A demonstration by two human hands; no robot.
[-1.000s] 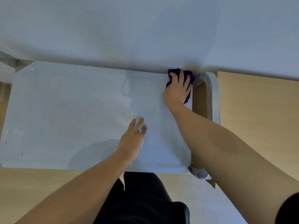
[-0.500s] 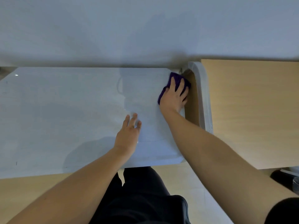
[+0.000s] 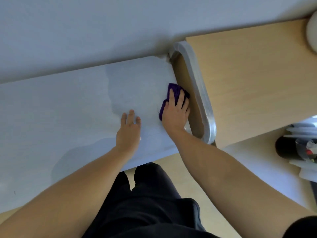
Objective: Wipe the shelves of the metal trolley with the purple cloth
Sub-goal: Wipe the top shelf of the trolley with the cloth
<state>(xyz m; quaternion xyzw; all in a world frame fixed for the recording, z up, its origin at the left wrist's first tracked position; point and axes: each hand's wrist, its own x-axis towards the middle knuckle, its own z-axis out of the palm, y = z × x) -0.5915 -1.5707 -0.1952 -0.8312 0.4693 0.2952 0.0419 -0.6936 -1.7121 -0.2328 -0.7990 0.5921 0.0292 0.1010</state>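
Note:
The metal trolley's top shelf (image 3: 68,109) is a pale, shiny flat sheet filling the left and centre of the view. Its curved metal handle (image 3: 202,98) runs along the right end. A purple cloth (image 3: 172,89) lies crumpled on the shelf's right edge, mostly covered by my right hand (image 3: 176,110), which presses down on it. My left hand (image 3: 128,131) rests flat on the shelf just left of it, fingers together, holding nothing.
A white wall (image 3: 103,31) rises behind the trolley. A wooden surface (image 3: 257,74) lies right of the handle. A black cylinder and white stacked items (image 3: 298,146) sit at the far right. My dark trousers (image 3: 151,203) show below.
My right hand has dragged the purple cloth from the far right corner toward me along the shelf's right edge. The view has tilted and shifted; my left hand stays flat on the shelf.

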